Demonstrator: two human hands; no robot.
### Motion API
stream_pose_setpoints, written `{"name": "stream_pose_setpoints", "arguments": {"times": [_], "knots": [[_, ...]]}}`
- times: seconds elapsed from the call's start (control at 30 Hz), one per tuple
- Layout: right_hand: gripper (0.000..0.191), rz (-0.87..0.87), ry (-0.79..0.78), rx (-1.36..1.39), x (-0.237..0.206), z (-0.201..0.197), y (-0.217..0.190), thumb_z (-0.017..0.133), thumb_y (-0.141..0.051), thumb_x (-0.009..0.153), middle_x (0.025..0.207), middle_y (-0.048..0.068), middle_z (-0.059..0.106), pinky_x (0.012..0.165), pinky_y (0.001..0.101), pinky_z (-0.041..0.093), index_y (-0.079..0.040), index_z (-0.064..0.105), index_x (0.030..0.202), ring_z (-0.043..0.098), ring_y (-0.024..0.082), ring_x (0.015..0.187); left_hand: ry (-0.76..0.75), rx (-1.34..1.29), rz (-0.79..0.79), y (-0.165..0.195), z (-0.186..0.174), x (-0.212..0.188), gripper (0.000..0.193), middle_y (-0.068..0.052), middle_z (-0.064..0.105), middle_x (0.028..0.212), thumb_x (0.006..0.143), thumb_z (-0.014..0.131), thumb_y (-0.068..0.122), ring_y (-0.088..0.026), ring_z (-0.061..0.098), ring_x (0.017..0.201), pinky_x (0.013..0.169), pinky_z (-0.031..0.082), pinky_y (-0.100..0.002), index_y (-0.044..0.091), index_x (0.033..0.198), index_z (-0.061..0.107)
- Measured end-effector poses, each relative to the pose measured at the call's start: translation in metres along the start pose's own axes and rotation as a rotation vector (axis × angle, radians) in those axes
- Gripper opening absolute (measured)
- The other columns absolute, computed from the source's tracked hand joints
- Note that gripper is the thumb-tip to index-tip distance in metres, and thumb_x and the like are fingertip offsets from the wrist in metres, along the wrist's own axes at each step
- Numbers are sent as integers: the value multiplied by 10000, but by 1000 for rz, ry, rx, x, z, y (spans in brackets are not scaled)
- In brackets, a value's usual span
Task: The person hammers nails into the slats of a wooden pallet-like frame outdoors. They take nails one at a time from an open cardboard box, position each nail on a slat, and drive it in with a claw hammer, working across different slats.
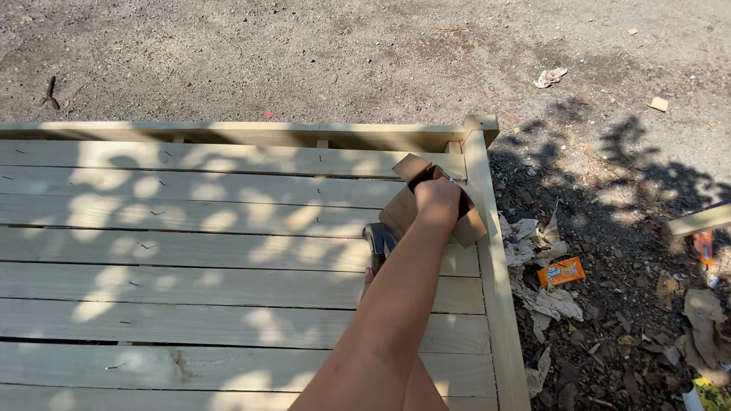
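Near the wooden platform's (228,289) right rail, the right hand (436,196) reaches inside a small cardboard box (403,209); its grip is hidden. Light, easily crushed, the box is best held by its walls.

Hard daylight overhead, dappled leaf shadow mottling the pale wooden deck (228,251), dense tree shade over littered ground (609,320) at four o'clock, sunlit gravel (304,53) at twelve o'clock slightly washed out, sharp focus, mild bowing at edges.

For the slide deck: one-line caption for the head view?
Right hand reaching into a cardboard box on a wooden deck.
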State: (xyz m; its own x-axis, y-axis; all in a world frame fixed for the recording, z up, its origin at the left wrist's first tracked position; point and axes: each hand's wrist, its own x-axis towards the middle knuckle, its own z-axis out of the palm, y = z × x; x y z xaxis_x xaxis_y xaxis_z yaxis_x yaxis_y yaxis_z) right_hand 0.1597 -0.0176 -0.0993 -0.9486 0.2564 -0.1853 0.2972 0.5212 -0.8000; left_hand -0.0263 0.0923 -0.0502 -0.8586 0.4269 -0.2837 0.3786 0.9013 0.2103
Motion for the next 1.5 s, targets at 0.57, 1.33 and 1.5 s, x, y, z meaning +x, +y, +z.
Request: {"name": "stream_pose_setpoints", "arguments": {"times": [0.57,1.33,1.5], "knots": [[336,-35,74,-42,-1,-5,3,560,-292,1003,807,279,688,631,571,527,3,444,1116,688,484,765,632,-388,179,-42,-44,-91,151,-196,679,1137,799,655,71,-365,682,901,737,587,-454,57,892,773],[345,-93,250,-290,7,18,1,621,-317,1006,746,256,671,612,582,516,-13,474,1073,667,490,692,808,-427,-144,-267,104,-214,37,-5,698,896,846,748,131,-265,652,891,761,440,-451,140,874,725],[341,-62,229,-289,4,18,-4,617,-319,1007,785,256,688,637,577,527,-15,475,1067,676,493,719,794,-341,-167,-264,110,-211,70,-18,669,884,821,730,104,-273,646,935,819,447,-451,155,867,714]]}}
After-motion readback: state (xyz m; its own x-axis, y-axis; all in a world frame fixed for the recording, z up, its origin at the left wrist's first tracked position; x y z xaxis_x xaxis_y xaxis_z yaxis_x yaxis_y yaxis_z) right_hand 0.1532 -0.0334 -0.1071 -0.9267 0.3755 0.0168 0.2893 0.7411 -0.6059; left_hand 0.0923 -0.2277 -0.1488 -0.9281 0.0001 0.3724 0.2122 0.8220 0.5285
